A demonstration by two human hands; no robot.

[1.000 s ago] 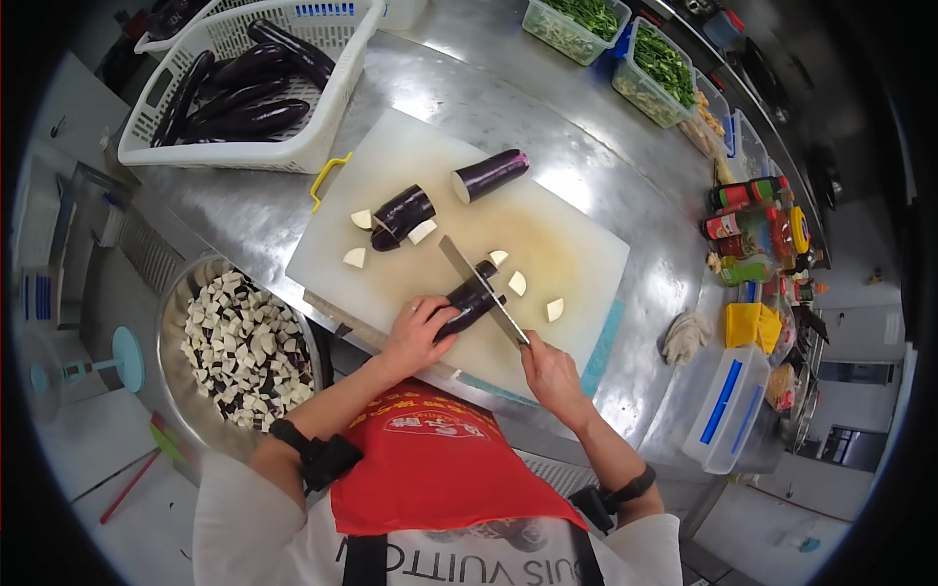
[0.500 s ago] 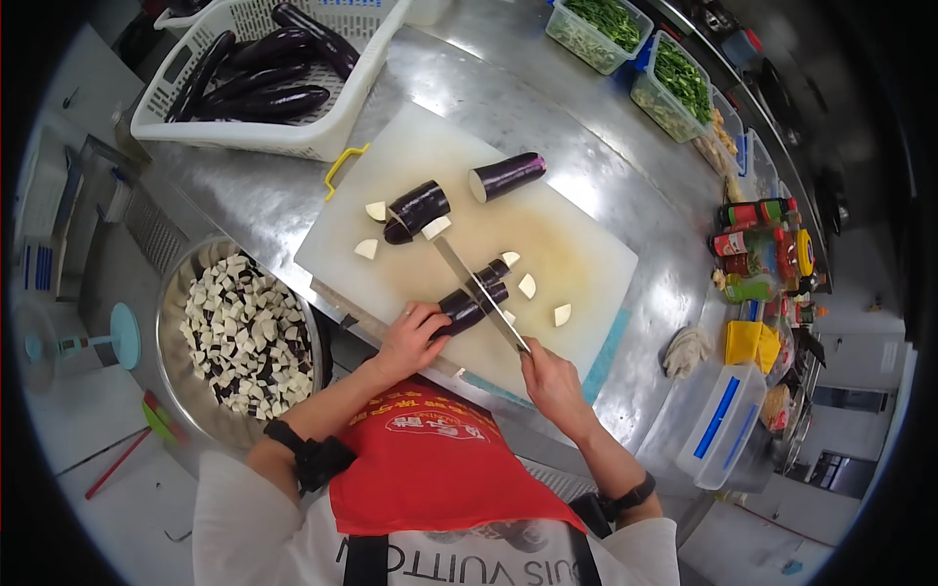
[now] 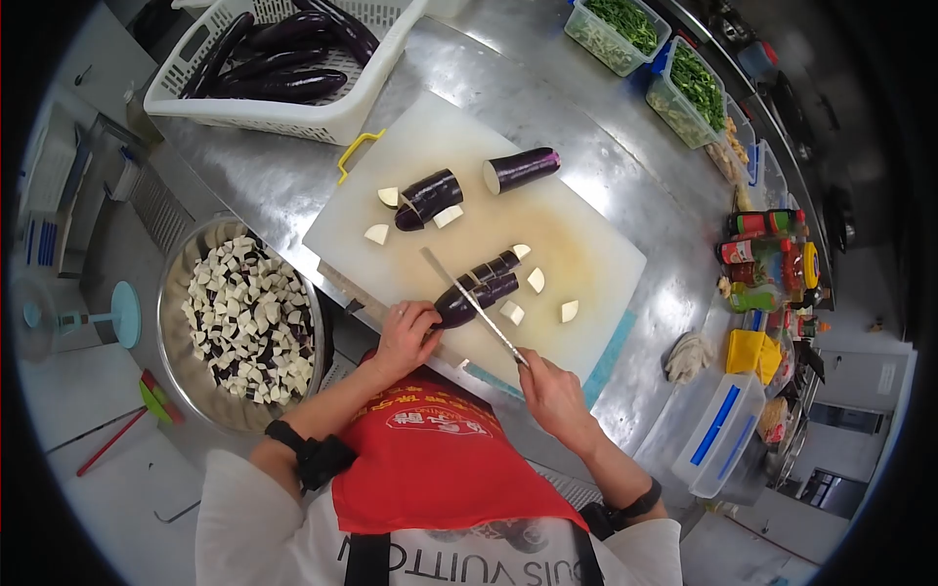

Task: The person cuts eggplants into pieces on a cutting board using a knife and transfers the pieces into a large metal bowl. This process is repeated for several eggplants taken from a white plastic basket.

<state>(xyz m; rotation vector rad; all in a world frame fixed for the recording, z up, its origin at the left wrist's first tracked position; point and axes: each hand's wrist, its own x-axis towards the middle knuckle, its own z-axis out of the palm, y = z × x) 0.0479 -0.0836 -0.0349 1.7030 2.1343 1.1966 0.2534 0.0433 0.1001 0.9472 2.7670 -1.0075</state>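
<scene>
My left hand [image 3: 407, 337] presses its bent fingers on the near end of a dark purple eggplant [image 3: 452, 310], which lies on the white cutting board [image 3: 576, 234]. The far part of this eggplant is sliced into pieces that still sit together. In my right hand [image 3: 554, 393] is the handle of a kitchen knife [image 3: 493, 328], its blade crossing the eggplant beside the cut pieces. Pale wedges [image 3: 535, 280] lie loose around it. Farther up the board are a group of sliced eggplant sections [image 3: 430, 195] and an eggplant piece with its stem end [image 3: 523, 170].
Left of the board, a steel bowl [image 3: 174, 356] holds many eggplant cubes. A white basket [image 3: 337, 125] of whole eggplants stands at the upper left. Along the right are tubs of chopped greens [image 3: 696, 83], sauce bottles [image 3: 757, 249], a glove [image 3: 690, 357] and a clear container [image 3: 721, 430].
The knife has shifted along the eggplant toward my left hand. My left hand still holds the same end. The whole view has moved slightly.
</scene>
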